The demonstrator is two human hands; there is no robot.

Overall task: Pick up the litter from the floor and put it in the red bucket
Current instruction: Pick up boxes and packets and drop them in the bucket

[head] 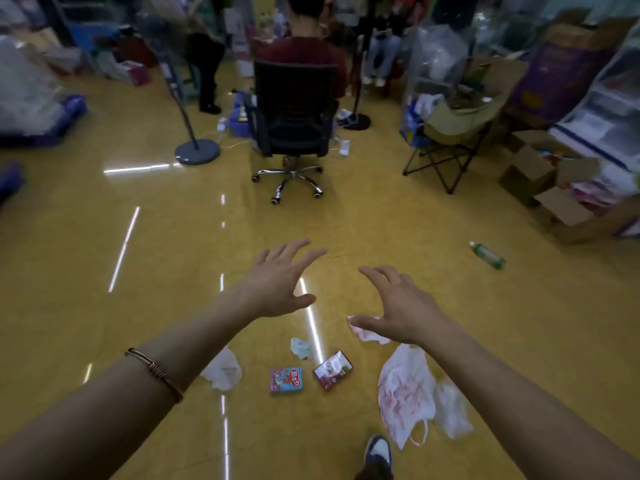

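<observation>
- Two bare arms reach out from the bottom corners. The left arm has a thin bracelet [156,374] on it.
- A blue and white shoe [379,452] pokes in at the bottom edge, on the shiny yellow floor [104,271].
- The left hand [277,282] is held out over the floor with its fingers spread wide. It holds nothing.
- The right hand [405,306] is held out the same way, fingers spread, with nothing in it. The two hands are apart, side by side.
- The litter lies on the floor under and below the hands.
- A white bag with red marks [405,393] lies near the shoe, with a pale thin bag [450,407] just beside it.
- A dark red packet [332,370] and a small blue and pink box [286,379] lie near each other in the middle.
- A little white wrapper [300,348] sits just above them.
- A crumpled white tissue [223,370] lies by the left arm.
- A pink and white paper [367,332] lies under the right thumb. I cannot tell if the thumb touches it.
- A green bottle [487,255] lies on its side, well apart, off to the right.
- Farther back, a person sits in a black office chair [294,112]. A folding chair [450,133] and cardboard boxes [526,168] are on the right.
</observation>
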